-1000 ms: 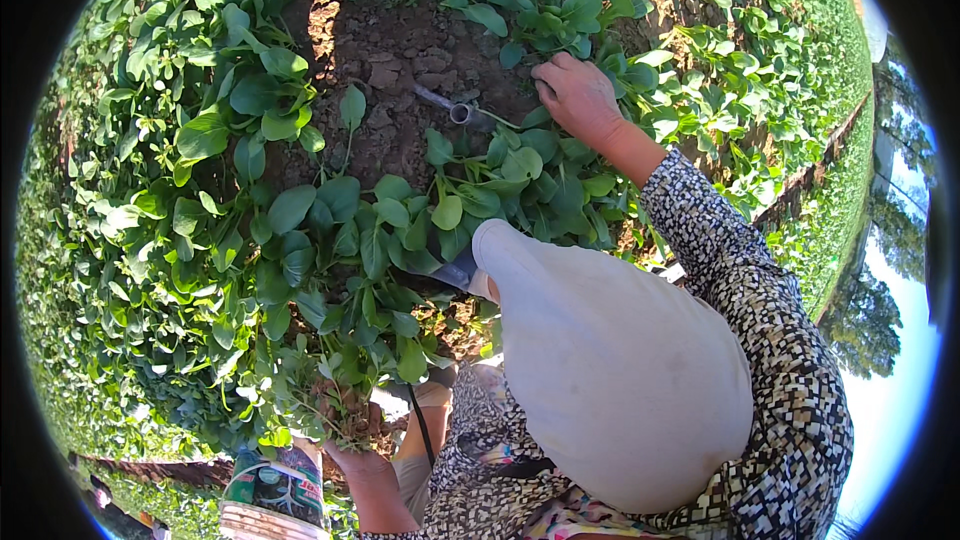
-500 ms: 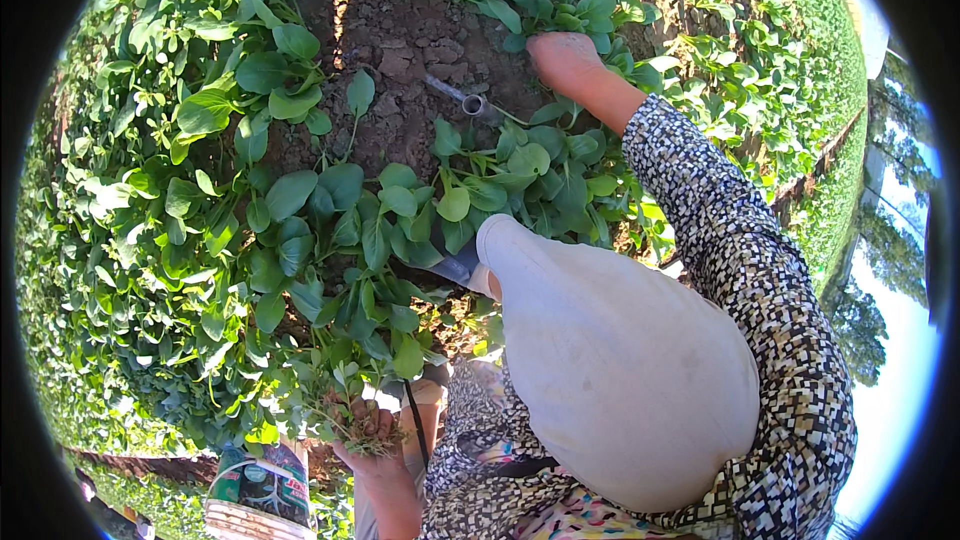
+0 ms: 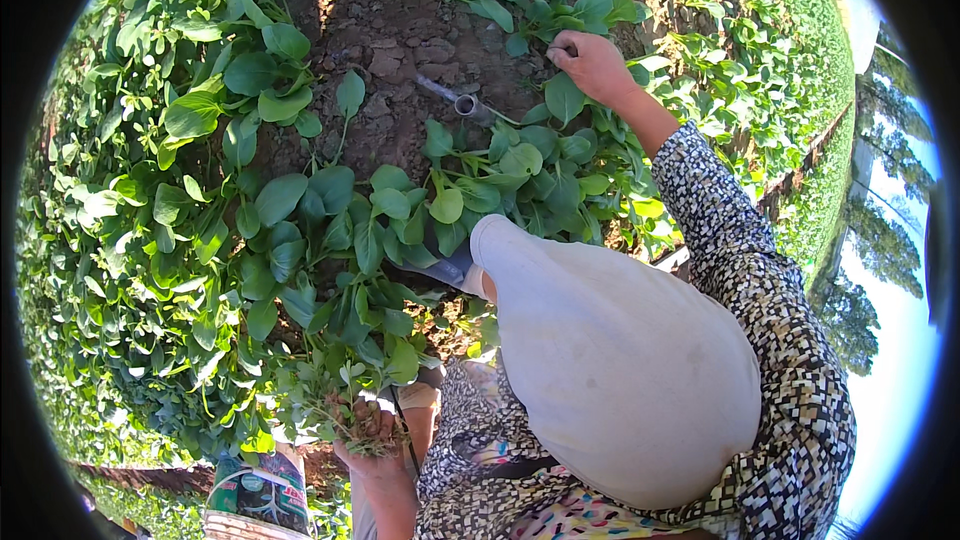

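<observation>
My left hand (image 3: 374,437), low in the view, is closed around a bunch of small weeds (image 3: 350,418) with fine stems and roots. Farther up and to the right, my right hand (image 3: 597,68) is above the soil beside broad-leaved green plants (image 3: 540,15). Its thumb and fingers are pressed together, and anything between them is too small to make out. On the brown soil (image 3: 385,55) to the left of that hand lies a grey metal piece (image 3: 466,105) with a hollow round socket and a thin shank.
Leafy green plants (image 3: 285,200) crowd the left and middle. A white bucket (image 3: 245,528) with a green and red label stands at the lower left. A pale cap (image 3: 620,370) covers much of the lower middle. Grassy rows and trees (image 3: 880,240) show at the right.
My right hand has drawn up and right out of the leaves, so its pinched fingers now show. My left hand keeps the weeds where they were.
</observation>
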Action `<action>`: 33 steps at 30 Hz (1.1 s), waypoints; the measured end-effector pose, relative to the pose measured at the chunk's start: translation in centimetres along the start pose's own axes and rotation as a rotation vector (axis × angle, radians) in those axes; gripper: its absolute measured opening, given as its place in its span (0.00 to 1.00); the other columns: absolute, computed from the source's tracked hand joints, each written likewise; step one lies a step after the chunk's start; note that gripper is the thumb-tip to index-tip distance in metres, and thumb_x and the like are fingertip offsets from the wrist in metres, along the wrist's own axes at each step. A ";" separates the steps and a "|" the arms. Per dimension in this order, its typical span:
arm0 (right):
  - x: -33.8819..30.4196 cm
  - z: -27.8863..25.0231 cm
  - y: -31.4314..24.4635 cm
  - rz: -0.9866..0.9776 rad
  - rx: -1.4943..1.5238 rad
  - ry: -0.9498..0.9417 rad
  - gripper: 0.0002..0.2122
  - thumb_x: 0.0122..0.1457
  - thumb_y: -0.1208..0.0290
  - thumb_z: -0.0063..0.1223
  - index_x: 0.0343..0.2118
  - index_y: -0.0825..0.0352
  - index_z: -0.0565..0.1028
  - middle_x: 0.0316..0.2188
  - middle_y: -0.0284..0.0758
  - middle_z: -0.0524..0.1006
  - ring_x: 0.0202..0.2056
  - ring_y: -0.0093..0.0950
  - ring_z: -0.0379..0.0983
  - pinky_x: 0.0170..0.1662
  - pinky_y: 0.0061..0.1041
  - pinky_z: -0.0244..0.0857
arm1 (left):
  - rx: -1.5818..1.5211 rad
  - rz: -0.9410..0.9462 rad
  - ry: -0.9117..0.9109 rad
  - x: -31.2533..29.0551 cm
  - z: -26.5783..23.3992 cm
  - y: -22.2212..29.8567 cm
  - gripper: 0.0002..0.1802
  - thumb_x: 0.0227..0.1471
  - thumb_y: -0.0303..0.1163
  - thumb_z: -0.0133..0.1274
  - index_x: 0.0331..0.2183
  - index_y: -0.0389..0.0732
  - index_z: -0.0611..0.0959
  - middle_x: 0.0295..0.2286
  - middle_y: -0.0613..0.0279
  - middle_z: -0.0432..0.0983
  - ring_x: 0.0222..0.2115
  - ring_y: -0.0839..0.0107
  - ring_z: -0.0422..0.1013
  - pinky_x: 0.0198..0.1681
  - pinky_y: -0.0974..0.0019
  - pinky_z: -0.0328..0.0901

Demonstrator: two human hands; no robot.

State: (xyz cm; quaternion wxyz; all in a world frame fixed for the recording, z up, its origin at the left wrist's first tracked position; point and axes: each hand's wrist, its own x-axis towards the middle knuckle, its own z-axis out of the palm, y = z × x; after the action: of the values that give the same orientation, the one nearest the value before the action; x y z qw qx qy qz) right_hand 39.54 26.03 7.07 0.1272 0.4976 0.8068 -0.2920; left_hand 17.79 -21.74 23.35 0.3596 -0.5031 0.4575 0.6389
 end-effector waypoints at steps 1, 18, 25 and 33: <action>-0.3 0.7 0.3 -0.106 -0.039 0.037 0.11 0.53 0.63 0.51 0.31 0.65 0.77 0.29 0.41 0.77 0.34 0.41 0.74 0.38 0.39 0.67 | 0.014 -0.006 -0.011 0.1 0.2 0.0 0.12 0.60 0.38 0.39 0.40 0.41 0.69 0.24 0.62 0.63 0.16 0.76 0.58 0.12 0.74 0.55; -2.8 5.0 -2.4 -0.162 -0.102 0.043 0.09 0.51 0.65 0.52 0.30 0.66 0.74 0.27 0.40 0.75 0.32 0.39 0.73 0.34 0.34 0.67 | 0.082 -0.062 -0.241 1.8 -3.2 0.9 0.18 0.56 0.43 0.41 0.44 0.44 0.72 0.27 0.62 0.68 0.20 0.75 0.62 0.18 0.72 0.56; -3.5 3.9 -4.9 -0.049 0.394 -0.043 0.08 0.52 0.71 0.49 0.34 0.69 0.71 0.28 0.44 0.75 0.30 0.42 0.71 0.35 0.36 0.64 | 0.056 -0.099 -0.194 1.7 -2.8 0.3 0.17 0.57 0.41 0.39 0.43 0.43 0.72 0.23 0.64 0.66 0.17 0.74 0.59 0.17 0.71 0.54; 0.1 5.1 -0.7 -0.141 -0.249 0.198 0.17 0.56 0.71 0.46 0.49 0.66 0.65 0.31 0.45 0.76 0.35 0.44 0.73 0.37 0.41 0.67 | 0.056 -0.075 -0.108 1.7 -1.6 0.2 0.12 0.60 0.38 0.37 0.36 0.42 0.72 0.20 0.66 0.63 0.14 0.76 0.58 0.12 0.73 0.54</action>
State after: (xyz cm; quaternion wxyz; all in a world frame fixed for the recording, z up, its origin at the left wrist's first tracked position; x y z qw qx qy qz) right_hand 38.44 22.83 3.19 0.0870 0.4465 0.8783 -0.1474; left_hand 17.72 -23.27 21.63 0.4211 -0.4746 0.4360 0.6383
